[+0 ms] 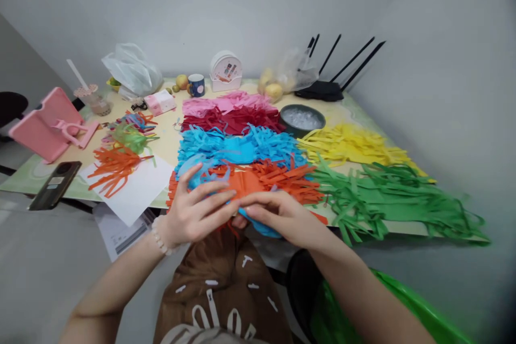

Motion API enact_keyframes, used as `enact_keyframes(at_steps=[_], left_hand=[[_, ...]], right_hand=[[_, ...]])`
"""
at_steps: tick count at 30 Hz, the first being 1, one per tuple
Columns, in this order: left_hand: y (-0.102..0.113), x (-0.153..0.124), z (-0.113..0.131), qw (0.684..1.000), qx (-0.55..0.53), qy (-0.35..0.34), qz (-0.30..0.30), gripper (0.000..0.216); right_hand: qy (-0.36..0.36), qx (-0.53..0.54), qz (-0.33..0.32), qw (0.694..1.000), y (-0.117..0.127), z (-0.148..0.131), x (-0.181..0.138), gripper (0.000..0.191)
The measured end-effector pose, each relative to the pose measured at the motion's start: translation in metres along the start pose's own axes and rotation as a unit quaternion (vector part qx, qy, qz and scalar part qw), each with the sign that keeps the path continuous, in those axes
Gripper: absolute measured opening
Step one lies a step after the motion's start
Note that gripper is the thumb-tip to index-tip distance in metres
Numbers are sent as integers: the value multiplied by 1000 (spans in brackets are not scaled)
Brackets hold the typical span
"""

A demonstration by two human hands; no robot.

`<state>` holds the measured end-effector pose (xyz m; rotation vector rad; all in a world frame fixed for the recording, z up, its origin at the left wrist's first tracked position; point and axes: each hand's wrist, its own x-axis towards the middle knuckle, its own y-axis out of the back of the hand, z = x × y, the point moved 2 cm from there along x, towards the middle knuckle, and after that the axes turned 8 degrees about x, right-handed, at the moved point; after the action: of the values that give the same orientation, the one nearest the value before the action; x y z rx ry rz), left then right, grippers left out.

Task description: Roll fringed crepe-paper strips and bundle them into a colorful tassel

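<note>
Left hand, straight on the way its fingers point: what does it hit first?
Probably the fingertips of the right hand, just beside the left hand's fingers, with the blue paper at the right hand close by. Depth is unclear, so the paper could come first.

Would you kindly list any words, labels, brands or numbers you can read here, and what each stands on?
Nothing can be read with certainty.
White printed sheet with dark bars: print too small and blurred.
Dark rectangular phone: pale patch, unreadable.
Round white-and-pink holder: markings too small.
Pink-and-white soft packet: markings blurred.
Brown cloth garment: white marks, no legible word.
</note>
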<state>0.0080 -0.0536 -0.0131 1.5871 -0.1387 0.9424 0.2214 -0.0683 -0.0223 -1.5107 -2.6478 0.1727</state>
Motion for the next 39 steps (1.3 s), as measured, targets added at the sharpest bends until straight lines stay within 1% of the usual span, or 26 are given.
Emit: enact_keyframes(at_steps=[2, 3, 5, 7, 10, 11, 13, 15, 18, 19, 21, 22, 23, 24, 25, 26, 27, 28, 29, 30, 31, 32, 34, 36, 39], left_hand=[[-2, -2, 1, 998, 40, -22, 34, 24], [-4, -3, 1, 997, 55, -17, 44, 24], [-10, -5, 2, 996, 66, 18, 55, 23], [-18, -5, 6, 994, 47, 63, 82, 22], [-29, 0, 17, 977, -28, 139, 160, 24], [-32, 2, 21, 965, -63, 173, 187, 25], [-37, 9, 28, 936, -139, 240, 217, 24], [-41, 16, 31, 909, -214, 287, 214, 23], [-49, 23, 29, 880, -281, 319, 210, 20], [-52, 25, 26, 871, -291, 332, 216, 18], [-55, 28, 19, 852, -292, 362, 238, 16], [-54, 28, 15, 843, -284, 379, 256, 17], [-51, 29, 12, 831, -277, 392, 280, 18], [-46, 30, 9, 817, -277, 402, 306, 18], [-41, 30, 7, 801, -296, 407, 324, 17], [-36, 31, 7, 784, -336, 407, 326, 16], [-32, 31, 7, 768, -388, 405, 310, 16], [-30, 31, 9, 752, -439, 403, 282, 18], [-29, 30, 10, 742, -476, 400, 250, 20], [-30, 28, 12, 739, -498, 397, 219, 22], [-32, 25, 14, 739, -508, 397, 195, 22], [-36, 21, 14, 740, -513, 396, 178, 21], [-48, 14, 14, 735, -533, 394, 141, 18], [-60, 10, 13, 724, -554, 393, 122, 16], [-71, 9, 11, 711, -560, 405, 130, 17]], right_hand=[[-18, 73, -4, 997, -8, 6, 4, 30], [-19, 102, 6, 995, -11, 8, 5, 28], [0, 137, 41, 990, -17, 11, 5, 24], [28, 149, 74, 986, -21, 12, 5, 21], [84, 135, 91, 983, -23, 7, 6, 21], [108, 120, 89, 983, -22, 4, 7, 21], [153, 71, 94, 981, -19, -2, 10, 16], [183, 12, 128, 975, -15, -8, 12, 9], [212, -74, 182, 957, -12, -17, 14, 2], [227, -112, 180, 951, -10, -20, 16, 3], [244, -215, 147, 934, 2, -29, 23, 9], [240, -275, 137, 921, 14, -33, 29, 11], [223, -331, 136, 907, 33, -38, 38, 15], [189, -397, 162, 883, 58, -42, 49, 18], [155, -424, 203, 869, 88, -45, 62, 23], [107, -453, 248, 850, 122, -47, 77, 30], [48, -482, 281, 828, 156, -46, 92, 33], [3, -501, 294, 814, 189, -43, 106, 31], [-45, -517, 294, 802, 218, -39, 120, 26], [-91, -531, 284, 793, 243, -32, 132, 21], [-133, -543, 264, 786, 264, -24, 142, 17], [-173, -553, 242, 779, 279, -15, 150, 16], [-233, -568, 197, 764, 300, 1, 160, 17], [-271, -580, 163, 751, 311, 14, 165, 18], [-297, -590, 132, 739, 320, 25, 171, 19]])
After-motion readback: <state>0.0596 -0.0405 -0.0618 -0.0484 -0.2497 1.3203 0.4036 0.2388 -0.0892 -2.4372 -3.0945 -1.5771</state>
